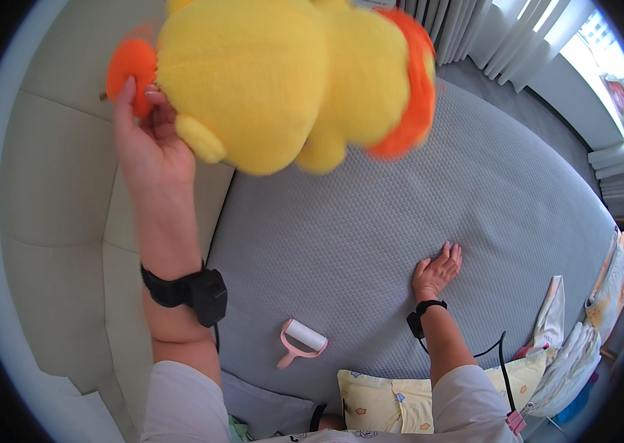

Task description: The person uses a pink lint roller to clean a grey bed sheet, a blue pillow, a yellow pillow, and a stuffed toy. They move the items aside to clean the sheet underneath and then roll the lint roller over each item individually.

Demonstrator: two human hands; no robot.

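My left hand [157, 133] grips a large yellow plush toy [245, 83] by its orange foot [132, 69]. Held up off the bed, the toy lies sideways across the top of the view, and its top edge is cut off. An orange band [420, 94] shows at its right end. Lower right, my right hand [438, 271] rests flat on the grey quilted mattress cover [334, 243], fingers spread and nothing in it. A pink-handled lint roller [303, 342] with a white roll lies on the cover between my arms.
A cream padded headboard [57, 183] runs along the left. Near me lie a yellow star-patterned pillow [384, 398] and a grey pillow [273, 401]. Folded cloths [572, 354] hang at the right edge, by a black cable [503, 365] and a pink clip [516, 422]. Curtains [489, 39] stand beyond.
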